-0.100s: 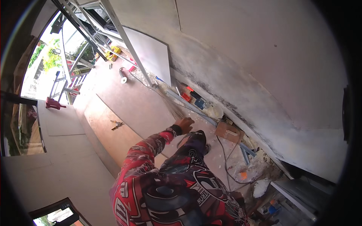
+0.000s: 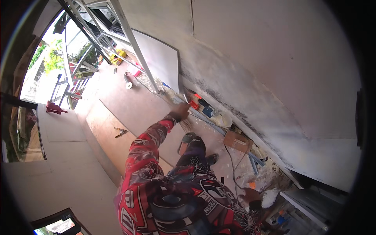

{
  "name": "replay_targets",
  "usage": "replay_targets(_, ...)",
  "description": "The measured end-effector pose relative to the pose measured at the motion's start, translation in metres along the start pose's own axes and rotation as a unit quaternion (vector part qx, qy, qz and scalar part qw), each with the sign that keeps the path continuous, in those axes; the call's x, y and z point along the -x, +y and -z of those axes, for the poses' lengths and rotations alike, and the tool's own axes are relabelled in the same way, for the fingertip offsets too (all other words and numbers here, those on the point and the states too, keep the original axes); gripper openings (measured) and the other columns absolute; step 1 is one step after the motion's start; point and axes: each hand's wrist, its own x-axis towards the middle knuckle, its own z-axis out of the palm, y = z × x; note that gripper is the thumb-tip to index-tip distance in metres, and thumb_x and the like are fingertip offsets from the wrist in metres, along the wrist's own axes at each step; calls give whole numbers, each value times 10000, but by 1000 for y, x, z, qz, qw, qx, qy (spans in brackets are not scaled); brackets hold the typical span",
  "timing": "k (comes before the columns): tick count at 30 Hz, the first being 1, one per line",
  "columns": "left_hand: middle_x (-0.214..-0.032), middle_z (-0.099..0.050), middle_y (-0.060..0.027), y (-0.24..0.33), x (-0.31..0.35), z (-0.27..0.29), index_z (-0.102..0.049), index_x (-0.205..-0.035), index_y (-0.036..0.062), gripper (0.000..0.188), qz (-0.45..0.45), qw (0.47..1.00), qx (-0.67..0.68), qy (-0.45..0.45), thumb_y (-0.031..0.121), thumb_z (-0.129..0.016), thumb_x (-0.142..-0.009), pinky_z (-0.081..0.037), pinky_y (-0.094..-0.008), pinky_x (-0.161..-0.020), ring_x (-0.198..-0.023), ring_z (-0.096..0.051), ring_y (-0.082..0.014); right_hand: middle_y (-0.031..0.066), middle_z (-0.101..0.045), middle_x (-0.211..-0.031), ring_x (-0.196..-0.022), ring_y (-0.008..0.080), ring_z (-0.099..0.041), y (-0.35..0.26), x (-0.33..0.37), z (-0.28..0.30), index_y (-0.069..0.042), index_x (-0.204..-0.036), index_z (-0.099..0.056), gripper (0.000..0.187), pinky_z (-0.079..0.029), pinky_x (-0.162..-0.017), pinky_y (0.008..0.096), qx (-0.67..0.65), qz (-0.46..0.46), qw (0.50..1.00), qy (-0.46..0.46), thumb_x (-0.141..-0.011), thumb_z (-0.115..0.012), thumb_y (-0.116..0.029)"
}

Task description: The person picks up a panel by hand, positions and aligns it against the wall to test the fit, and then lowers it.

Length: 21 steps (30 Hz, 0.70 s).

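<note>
Left hand point(image 2: 181, 111) is stretched out and closed around a thin light stick-like tool point(image 2: 185, 98) poking up out of the fist. Just past it, along the wall foot, sit red and blue containers point(image 2: 200, 103) and a pale tub point(image 2: 224, 118); can't tell what's inside. Right hand point(image 2: 250, 194) is down low near white rubble point(image 2: 269, 197), grip too unclear to tell.

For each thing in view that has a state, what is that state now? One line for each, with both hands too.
Left hand: stretched forward, closed on a thin light stick.
Stick: held, tip toward the wall foot.
Right hand: low beside the body, grip unclear.
Board: upright, leaning on the wall.
Brown box: lying on the floor, closed.
Pliers: lying on the floor.
Cable: loose on the floor.
</note>
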Motion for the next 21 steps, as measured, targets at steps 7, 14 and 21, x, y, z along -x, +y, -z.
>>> replay_targets(7,-1497,-528,-95,-160,-135,191,-501,-1419,90,540,82,968,-177,157,128,-671,-908,-464,-582,-1101,-1428,-485,-275,201,-729,-1215,-1091,340,-722,-115,-97,83,-20,-1303,-679,508,-565,-949,427,-265,100,939,195,-880,-813,-268)
replay_targets(14,-1479,-561,-85,-226,-220,209,-568,-1422,135,441,-53,945,-279,159,153,-567,-982,-428,-593,-1139,-1450,-476,-236,199,-740,-1208,-1094,320,-732,-187,-118,89,-1,-1305,-674,481,-566,-953,428,-341,59,925,156,-901,-790,-235)
replay_targets(21,-1215,-690,-54,-280,-249,203,-736,-1115,145,214,-196,926,-318,56,174,-628,-931,-475,-479,-1081,-1174,-660,-275,204,-743,-1195,-1109,302,-733,-187,-107,75,13,-1302,-669,461,-565,-960,412,-408,-61,897,161,-904,-758,-202)
